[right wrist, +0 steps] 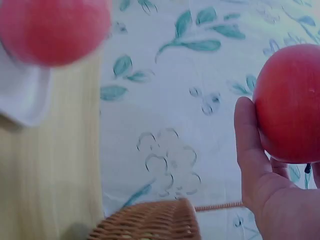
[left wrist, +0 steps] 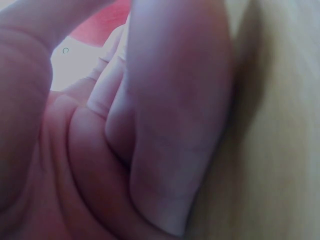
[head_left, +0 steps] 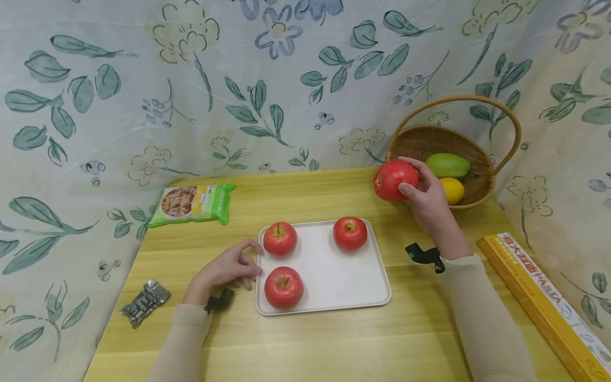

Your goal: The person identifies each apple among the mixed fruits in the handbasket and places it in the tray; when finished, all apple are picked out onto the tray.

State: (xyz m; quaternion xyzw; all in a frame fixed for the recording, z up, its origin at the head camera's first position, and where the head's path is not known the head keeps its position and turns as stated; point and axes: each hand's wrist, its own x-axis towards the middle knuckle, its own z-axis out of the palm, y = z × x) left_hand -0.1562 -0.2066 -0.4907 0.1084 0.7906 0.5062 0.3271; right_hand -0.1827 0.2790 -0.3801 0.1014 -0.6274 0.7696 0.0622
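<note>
A red apple (head_left: 392, 181) is held up by my right hand (head_left: 426, 199), in front of the wicker basket (head_left: 484, 185); thumb and fingers grip its right side. The same apple (right wrist: 292, 102) fills the right edge of the right wrist view. Three more red apples lie on the white tray (head_left: 334, 276): one at back left (head_left: 280, 239), one at front left (head_left: 284, 287), one at back right (head_left: 350, 233). My left hand (head_left: 232, 266) rests at the tray's left edge with loosely bent fingers, its fingertips at the rim.
Inside the basket lie a green oblong fruit (head_left: 447, 165) and a yellow fruit (head_left: 452, 191). A long pasta box (head_left: 549, 302) runs along the right side. At back left lies a green-and-white food packet (head_left: 193, 203), with a small dark silvery packet (head_left: 145, 302) nearer the front.
</note>
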